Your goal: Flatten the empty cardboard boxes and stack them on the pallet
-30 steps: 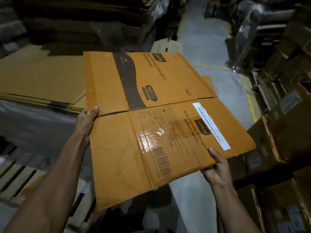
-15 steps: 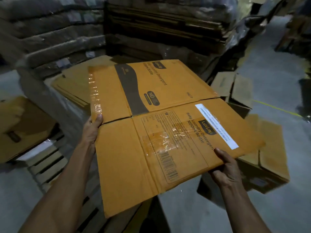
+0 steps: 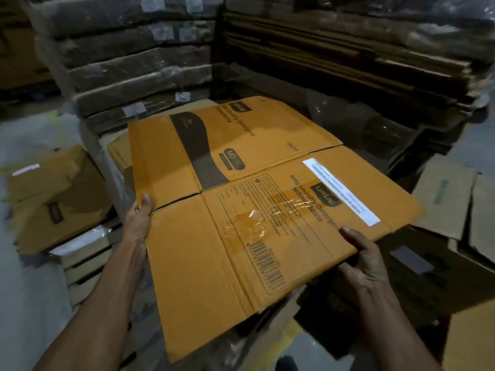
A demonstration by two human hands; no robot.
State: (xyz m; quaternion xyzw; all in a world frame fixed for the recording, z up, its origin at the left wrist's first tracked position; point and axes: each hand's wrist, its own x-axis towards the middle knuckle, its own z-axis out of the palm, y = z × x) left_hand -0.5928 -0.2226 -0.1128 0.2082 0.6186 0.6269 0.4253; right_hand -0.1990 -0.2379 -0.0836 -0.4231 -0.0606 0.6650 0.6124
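Note:
A flattened orange cardboard box printed with "Baby Laundry Detergent" fills the middle of the head view, held level in the air. My left hand grips its left edge, thumb on top. My right hand grips the near right edge, thumb on top and fingers underneath. Below its far end lies a low stack of flat cartons, wrapped in film. A wooden pallet shows under that stack at the lower left.
Tall wrapped piles of flat cardboard stand behind, and another pile at the back right. A crumpled orange carton lies on the floor at left. Open brown boxes crowd the right side. Grey floor shows at the lower left.
My view has swung left and closer to the stacks. The flattened box has travelled with both hands over the low stack of cartons. Both grips are unchanged.

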